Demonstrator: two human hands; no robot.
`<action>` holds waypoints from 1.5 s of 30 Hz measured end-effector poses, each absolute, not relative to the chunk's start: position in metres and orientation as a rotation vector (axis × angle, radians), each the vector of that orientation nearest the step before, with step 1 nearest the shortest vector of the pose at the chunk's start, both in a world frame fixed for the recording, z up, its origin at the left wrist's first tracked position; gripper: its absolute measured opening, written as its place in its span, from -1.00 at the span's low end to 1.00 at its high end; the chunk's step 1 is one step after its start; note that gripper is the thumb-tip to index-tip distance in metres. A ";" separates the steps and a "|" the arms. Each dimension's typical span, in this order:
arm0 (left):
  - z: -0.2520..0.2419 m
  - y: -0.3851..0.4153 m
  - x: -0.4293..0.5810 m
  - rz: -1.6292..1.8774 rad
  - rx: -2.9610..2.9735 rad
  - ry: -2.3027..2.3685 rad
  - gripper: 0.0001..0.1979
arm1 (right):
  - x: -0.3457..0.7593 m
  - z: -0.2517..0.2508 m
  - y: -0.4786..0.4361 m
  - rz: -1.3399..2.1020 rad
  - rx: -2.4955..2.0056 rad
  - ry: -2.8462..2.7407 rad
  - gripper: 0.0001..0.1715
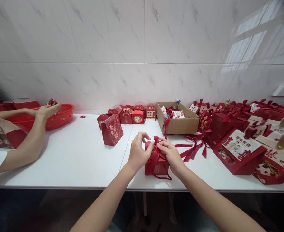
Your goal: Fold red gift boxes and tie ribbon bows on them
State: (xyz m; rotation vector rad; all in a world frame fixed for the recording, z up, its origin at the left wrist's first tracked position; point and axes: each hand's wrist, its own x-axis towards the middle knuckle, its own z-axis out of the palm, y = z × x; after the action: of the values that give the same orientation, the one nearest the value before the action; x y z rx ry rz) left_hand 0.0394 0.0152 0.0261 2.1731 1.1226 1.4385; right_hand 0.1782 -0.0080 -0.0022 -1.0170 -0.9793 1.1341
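While a small red box (163, 169) stands near the front edge of the table (84, 161), the right hand (173, 156) pinches the red ribbon (153, 162) over its top; the left hand (138, 151) curls beside it, thumb at the ribbon, though whether it grips cannot be told. Pinning the crossing while easing the loops out evenly should keep the bow centred without denting the box. Its own print is too small to read. Small boxes (151, 115) by the wall (108, 87) show 歡喜 and 囍; a white-fronted box (241, 153) on the right appears to read 吾家有喜.
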 end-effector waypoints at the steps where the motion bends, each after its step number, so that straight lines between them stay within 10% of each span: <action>1: 0.027 0.012 0.038 1.401 2.240 1.112 -0.93 | 0.177 -0.002 -0.009 1.116 -1.021 -0.991 -0.78; 34: 0.034 0.005 0.037 0.865 2.954 1.160 -0.75 | 0.182 -0.001 -0.026 0.167 -1.341 -1.626 -0.80; 45: 0.036 0.004 0.041 0.849 3.036 1.161 -0.84 | 0.180 0.004 -0.018 0.418 -1.318 -1.449 -0.85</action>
State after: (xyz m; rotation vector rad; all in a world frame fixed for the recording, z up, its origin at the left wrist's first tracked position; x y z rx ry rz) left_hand 0.0405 0.0043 0.0363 3.0361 1.1607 0.8489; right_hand 0.1804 -0.0183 0.0039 -1.3181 -1.4491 0.4181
